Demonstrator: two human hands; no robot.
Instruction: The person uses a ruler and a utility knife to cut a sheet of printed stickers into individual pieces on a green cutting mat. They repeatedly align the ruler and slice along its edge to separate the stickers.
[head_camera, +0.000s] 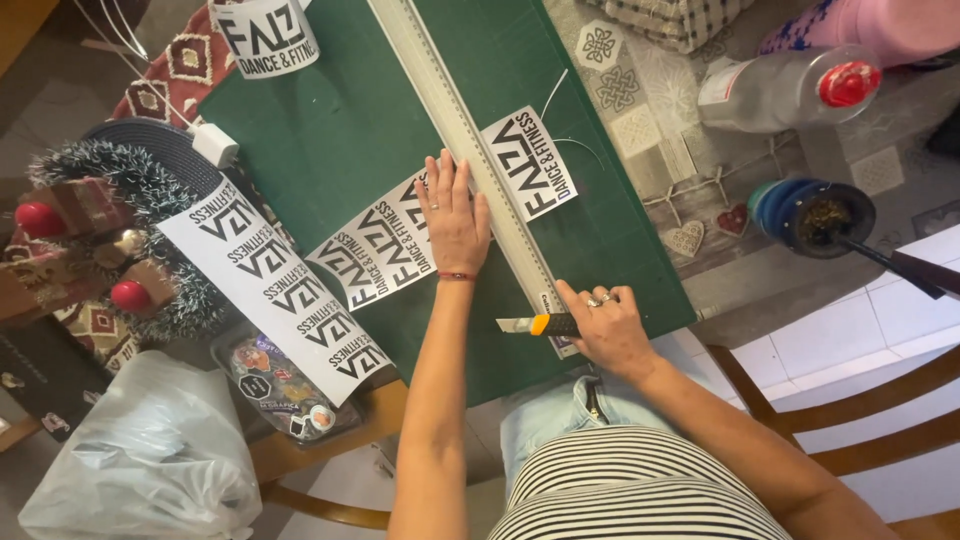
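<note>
My left hand (455, 215) lies flat, fingers spread, on a white printed sheet (375, 250) and against the long metal ruler (470, 140) that crosses the green cutting mat (330, 130) diagonally. My right hand (605, 325) grips a utility knife (535, 324) with an orange slider, its blade pointing left near the mat's front edge, beside the ruler's near end. A cut white printed piece (530, 162) lies on the other side of the ruler.
A long printed strip (270, 290) hangs off the mat's left side. A printed roll (265, 35) stands at the back. A tinsel wreath (95, 240), a plastic bag (140, 460), a clear bottle (790, 90) and a blue cup (810, 215) surround the mat. A wooden chair (850, 420) stands at right.
</note>
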